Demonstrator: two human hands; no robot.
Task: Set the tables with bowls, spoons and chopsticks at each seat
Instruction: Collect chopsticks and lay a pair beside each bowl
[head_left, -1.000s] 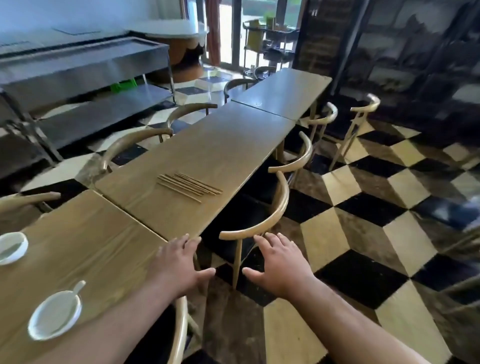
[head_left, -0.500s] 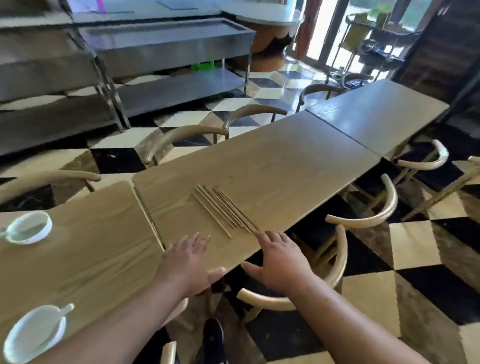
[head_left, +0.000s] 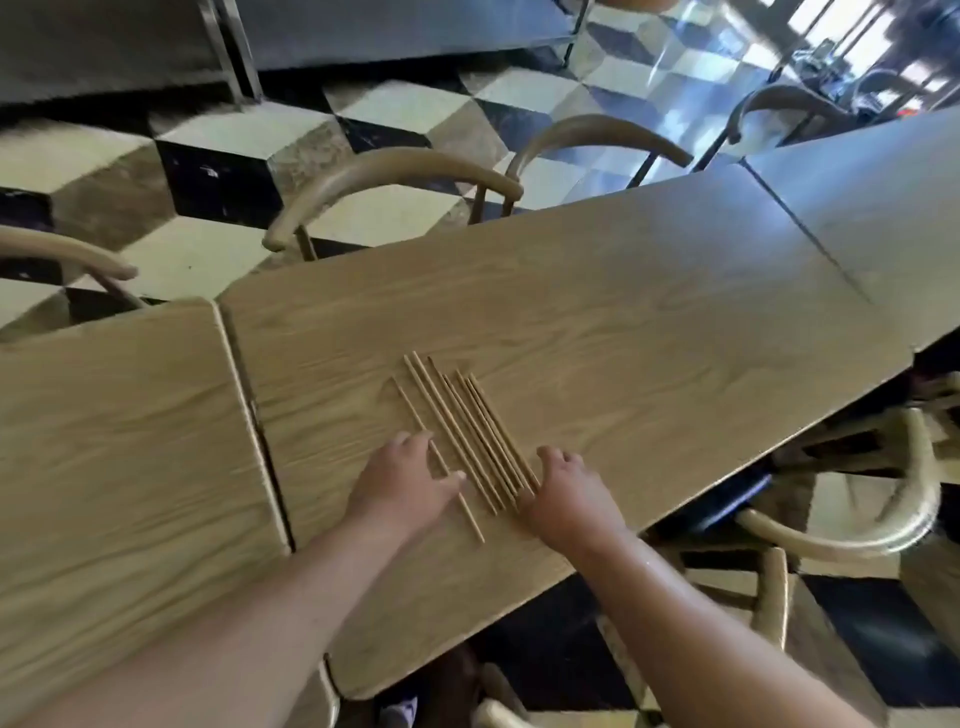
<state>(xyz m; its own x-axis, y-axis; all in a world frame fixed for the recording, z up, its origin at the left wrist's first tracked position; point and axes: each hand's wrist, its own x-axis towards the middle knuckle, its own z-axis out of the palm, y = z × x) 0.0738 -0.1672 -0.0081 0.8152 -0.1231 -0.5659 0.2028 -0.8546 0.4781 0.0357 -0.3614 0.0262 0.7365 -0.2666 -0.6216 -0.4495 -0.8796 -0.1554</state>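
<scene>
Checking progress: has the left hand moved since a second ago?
Yes. The left hand went from the table edge forward to the chopsticks, now lying over the leftmost one.

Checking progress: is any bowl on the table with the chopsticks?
No, that table bears only loose chopsticks, the left hand and the right hand.

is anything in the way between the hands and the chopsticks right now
Nothing visible does. The chopsticks lie loose, side by side, on bare wood of the table. The left hand is at the lone leftmost stick and the right hand is at the right edge of the bunch, both by the near ends.
</scene>
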